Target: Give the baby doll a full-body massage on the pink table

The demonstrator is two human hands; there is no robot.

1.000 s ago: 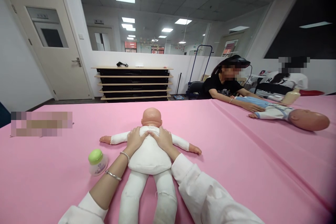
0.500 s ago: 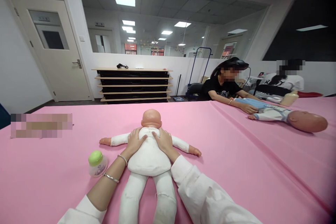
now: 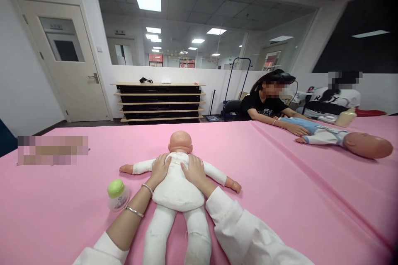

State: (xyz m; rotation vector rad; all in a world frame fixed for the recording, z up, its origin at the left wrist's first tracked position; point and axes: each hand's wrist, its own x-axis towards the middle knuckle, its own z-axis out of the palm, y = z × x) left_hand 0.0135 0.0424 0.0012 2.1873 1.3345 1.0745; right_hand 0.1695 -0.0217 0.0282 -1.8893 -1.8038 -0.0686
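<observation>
A baby doll (image 3: 178, 190) with a white cloth body and bare plastic head and hands lies stretched out in front of me, its head pointing away and both arms spread. No face shows on its head from here. My left hand (image 3: 161, 168) rests flat on the left side of its upper trunk by the shoulder, fingers extended. On the right side, my right hand (image 3: 195, 169) lies the same way, fingers pointing toward the doll's shoulder. A jar (image 3: 118, 196) with a green lid stands beside my left forearm, apart from the doll.
Pink cloth (image 3: 273, 198) covers the table, with a raised fold on the right. Across it, a person in black (image 3: 259, 101) handles a dressed doll (image 3: 367, 143); a bottle (image 3: 346, 117) stands nearby. A blurred-out patch (image 3: 52, 149) lies at the left. Shelving (image 3: 160, 100) stands behind.
My thumbs have shifted on the doll's trunk: the left one has drawn in toward its fingers, the right one has slid slightly toward me. The whole view has moved a little.
</observation>
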